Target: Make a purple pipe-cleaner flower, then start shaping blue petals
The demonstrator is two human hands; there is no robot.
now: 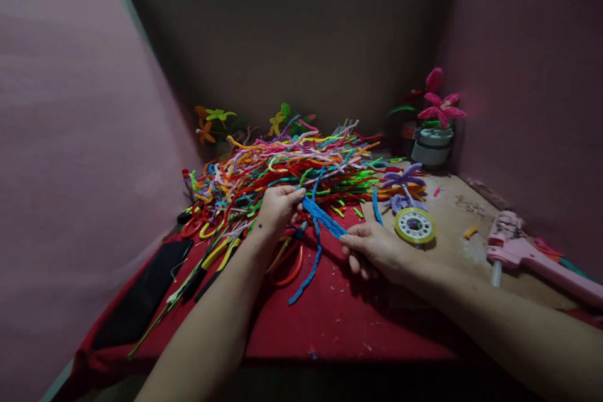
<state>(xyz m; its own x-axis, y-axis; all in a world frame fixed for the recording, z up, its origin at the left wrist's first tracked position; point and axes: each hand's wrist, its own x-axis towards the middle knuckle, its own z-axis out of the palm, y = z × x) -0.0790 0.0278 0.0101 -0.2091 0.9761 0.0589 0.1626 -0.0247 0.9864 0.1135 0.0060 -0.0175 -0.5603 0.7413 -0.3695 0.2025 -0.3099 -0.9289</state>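
Several blue pipe cleaners [325, 217] are held as a flat bundle between my two hands, above the red cloth. My left hand [281, 206] pinches the upper left end between thumb and fingers. At the lower right end, my right hand [365, 248] grips the bundle with thumb and forefinger. One loose blue strand [313, 267] hangs down from the bundle toward the cloth, and another bends up toward the pile. A separate blue piece [377, 206] stands out just above my right hand.
A big pile of coloured pipe cleaners [292, 160] lies behind my hands. Red-handled scissors [287, 267], pliers [217, 257] and a black phone [141, 295] are nearer. On the right are a yellow tape roll [415, 226], a pink glue gun [522, 251] and a potted pink flower [432, 144].
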